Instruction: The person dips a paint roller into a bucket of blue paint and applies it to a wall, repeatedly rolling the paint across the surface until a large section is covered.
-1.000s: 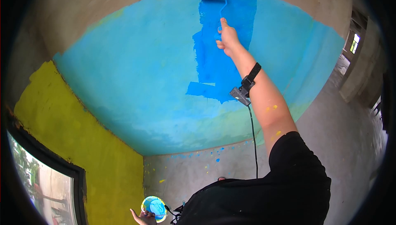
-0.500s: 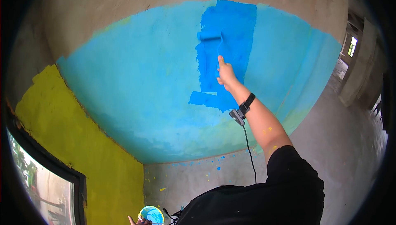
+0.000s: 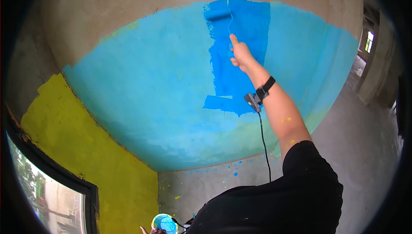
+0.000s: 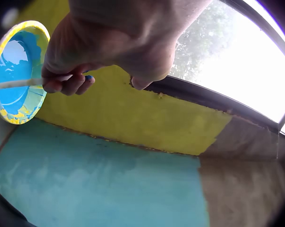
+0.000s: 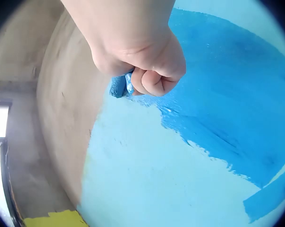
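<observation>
Roller (image 3: 218,14): blue sleeve, slightly blurred, lies near-horiz. at upper ctr. of head view, L end a bit lower, over top L part of darker blue patch (image 3: 246,62); thin blue wire frame bends down from R end. Patch: tall, ragged L edge, straighter R edge, short stub at btm. L. Bucket (image 3: 165,214): round, btm. of head view, L of ctr., w/ blue paint inside, yellow-&-blue-smeared rim & white handle (image 4: 15,84).

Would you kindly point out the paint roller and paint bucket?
Paint roller (image 3: 218,15): head view, on its blue sleeve.
Paint bucket (image 4: 35,98): left wrist view, on its inner wall.
</observation>
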### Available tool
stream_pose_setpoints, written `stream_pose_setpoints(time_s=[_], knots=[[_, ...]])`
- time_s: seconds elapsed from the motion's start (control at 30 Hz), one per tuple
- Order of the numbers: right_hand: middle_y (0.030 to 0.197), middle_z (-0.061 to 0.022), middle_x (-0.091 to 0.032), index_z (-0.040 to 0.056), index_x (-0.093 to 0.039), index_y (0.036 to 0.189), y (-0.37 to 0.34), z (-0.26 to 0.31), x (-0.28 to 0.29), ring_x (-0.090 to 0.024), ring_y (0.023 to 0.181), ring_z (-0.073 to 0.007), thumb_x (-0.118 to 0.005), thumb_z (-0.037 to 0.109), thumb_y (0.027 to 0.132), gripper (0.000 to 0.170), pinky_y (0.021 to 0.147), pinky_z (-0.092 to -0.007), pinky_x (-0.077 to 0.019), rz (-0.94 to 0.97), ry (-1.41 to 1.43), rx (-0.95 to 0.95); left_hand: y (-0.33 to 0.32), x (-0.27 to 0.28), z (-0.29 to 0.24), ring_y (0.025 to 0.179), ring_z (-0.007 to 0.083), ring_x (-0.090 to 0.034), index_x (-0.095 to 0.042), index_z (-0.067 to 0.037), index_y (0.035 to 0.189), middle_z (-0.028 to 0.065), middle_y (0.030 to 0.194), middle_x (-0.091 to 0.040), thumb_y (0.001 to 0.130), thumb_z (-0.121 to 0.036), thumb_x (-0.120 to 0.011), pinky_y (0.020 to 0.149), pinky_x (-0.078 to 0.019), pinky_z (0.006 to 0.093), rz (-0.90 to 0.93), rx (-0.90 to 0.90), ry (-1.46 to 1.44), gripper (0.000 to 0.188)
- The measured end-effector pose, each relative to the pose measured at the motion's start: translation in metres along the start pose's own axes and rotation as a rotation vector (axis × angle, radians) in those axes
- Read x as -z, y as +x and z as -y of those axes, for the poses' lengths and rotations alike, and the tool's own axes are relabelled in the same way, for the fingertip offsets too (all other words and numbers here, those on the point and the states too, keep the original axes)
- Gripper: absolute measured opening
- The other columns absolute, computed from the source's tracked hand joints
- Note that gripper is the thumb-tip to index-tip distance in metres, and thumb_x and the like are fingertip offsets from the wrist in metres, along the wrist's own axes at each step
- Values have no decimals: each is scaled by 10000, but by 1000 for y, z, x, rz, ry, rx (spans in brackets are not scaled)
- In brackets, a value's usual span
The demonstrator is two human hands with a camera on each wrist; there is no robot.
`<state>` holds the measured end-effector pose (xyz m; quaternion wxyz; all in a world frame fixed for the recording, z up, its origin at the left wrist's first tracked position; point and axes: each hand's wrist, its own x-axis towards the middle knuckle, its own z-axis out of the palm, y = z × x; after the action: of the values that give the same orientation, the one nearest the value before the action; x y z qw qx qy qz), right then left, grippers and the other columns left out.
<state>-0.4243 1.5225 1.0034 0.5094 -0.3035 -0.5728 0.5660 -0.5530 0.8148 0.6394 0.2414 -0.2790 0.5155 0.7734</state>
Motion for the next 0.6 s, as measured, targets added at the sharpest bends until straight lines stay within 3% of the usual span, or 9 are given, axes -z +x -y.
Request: stream_pose_setpoints(time_s=[0.07, 0.13, 0.2, 0.27, 0.3, 0.37, 0.4, 0.47, 0.6], knots=[[709, -13, -405, 74, -480, 932, -4, -16, 4, -273, 436, -92, -554, 606, 981, 539, 408, -277, -163, 16, 84, -115, 9, 3, 2, 905, 275, -607, -635, 78, 1137, 154, 1002, -661, 845, -784, -532, 823, -476, 371, -19, -3, -11, 916], [674, -2, -384, 86, -462, 911, 0, -9, -2, -263, 430, -88, -570, 594, 978, 524, 406, -278, -161, -14, 128, -91, 27, 18, 4, 780, 233, -535, -638, 57, 1073, 103, 868, -603, 837, -788, -543, 722, -427, 342, 121, 47, -28, 883], [639, 10, -364, 97, -445, 890, 8, 2, -1, -254, 425, -84, -585, 583, 975, 512, 405, -278, -158, -55, 176, -72, 12, -1, 1, 734, 214, -495, -640, 49, 1042, 80, 811, -564, 837, -789, -543, 688, -397, 329, 68, 40, -39, 868], [780, -45, -455, 77, -473, 970, 26, 20, 3, -276, 438, -92, -611, 584, 960, 526, 403, -276, -167, 133, 330, -121, 7, -8, 1, 688, 196, -455, -641, 40, 1011, 58, 753, -525, 838, -790, -543, 655, -368, 316, 14, 36, -42, 854], [780, -45, -455, 77, -473, 970, 29, 23, 4, -276, 438, -92, -611, 584, 960, 526, 403, -276, -167, 129, 330, -122, 9, -8, 2, 687, 195, -465, -645, 36, 998, 54, 743, -531, 838, -789, -543, 655, -372, 311, 19, 34, -41, 847], [908, -82, -495, -24, -444, 1173, 31, 27, 5, -306, 476, -121, -573, 580, 981, 646, 399, -290, -211, 128, 283, -160, 13, -7, 2, 687, 194, -475, -650, 32, 985, 50, 732, -537, 838, -789, -543, 656, -376, 306, 25, 30, -36, 841], [908, -82, -495, -24, -444, 1173, 26, 19, 3, -306, 476, -121, -573, 580, 981, 646, 399, -290, -211, 124, 281, -163, 15, -5, 3, 693, 192, -480, -655, 25, 984, 49, 736, -541, 839, -795, -532, 661, -379, 307, 29, 35, -34, 842], [944, -69, -474, 56, -490, 1049, 1, -14, -2, -331, 473, -132, -605, 631, 940, 596, 400, -277, -206, 15, 238, -104, 33, 11, 12, 700, 197, -496, -671, 12, 1007, 51, 748, -564, 840, -802, -520, 668, -391, 309, 70, 52, -42, 844], [772, -38, -432, 48, -501, 923, -38, -94, 2, -323, 490, -137, -544, 661, 957, 615, 401, -305, -224, -17, 49, -199, 12, -1, 15, 687, 200, -504, -677, 24, 1042, 61, 750, -585, 838, -782, -550, 655, -400, 305, -7, 32, 27, 841]])
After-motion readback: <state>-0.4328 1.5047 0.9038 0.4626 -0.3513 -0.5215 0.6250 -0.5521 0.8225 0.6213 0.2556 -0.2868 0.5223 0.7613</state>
